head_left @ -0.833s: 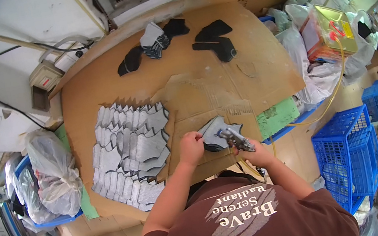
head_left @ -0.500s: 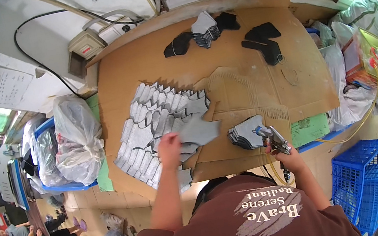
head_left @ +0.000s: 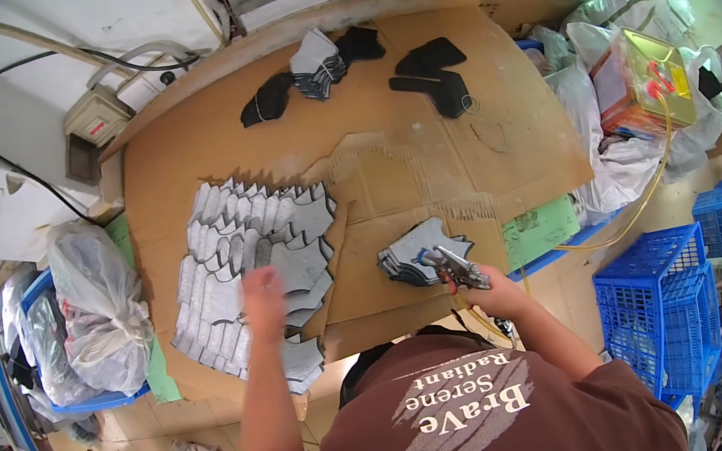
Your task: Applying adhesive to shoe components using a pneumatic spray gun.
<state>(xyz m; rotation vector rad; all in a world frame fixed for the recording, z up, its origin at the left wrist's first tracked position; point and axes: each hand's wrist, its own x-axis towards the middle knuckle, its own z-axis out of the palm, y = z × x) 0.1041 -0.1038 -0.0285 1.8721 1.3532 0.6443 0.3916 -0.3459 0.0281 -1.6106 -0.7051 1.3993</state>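
Observation:
My right hand (head_left: 496,294) is closed around a silver spray gun (head_left: 455,267) with a blue part at its front. The gun's front end is over a small stack of grey, dark-edged cut pieces (head_left: 399,267) near the table's front edge. Whether it touches the stack, I cannot tell. My left hand (head_left: 264,300) is smeared by motion above overlapping rows of similar grey pieces (head_left: 219,287). Its fingers do not show clearly, and nothing can be made out in them. A loose-looking grey piece (head_left: 302,273) lies just right of that hand.
Cardboard (head_left: 361,114) covers the table. Toward the back are a tied grey bundle (head_left: 315,58) and black pieces (head_left: 443,90). Bagged bins (head_left: 101,310) flank the left side. A yellow hose (head_left: 635,220) runs from a tin (head_left: 645,83) at right, above blue crates (head_left: 656,309).
The whole view has shifted, moving the scene leftward. A grey piece that extended from my left hand no longer does. My right hand still holds the spray gun by the small stack.

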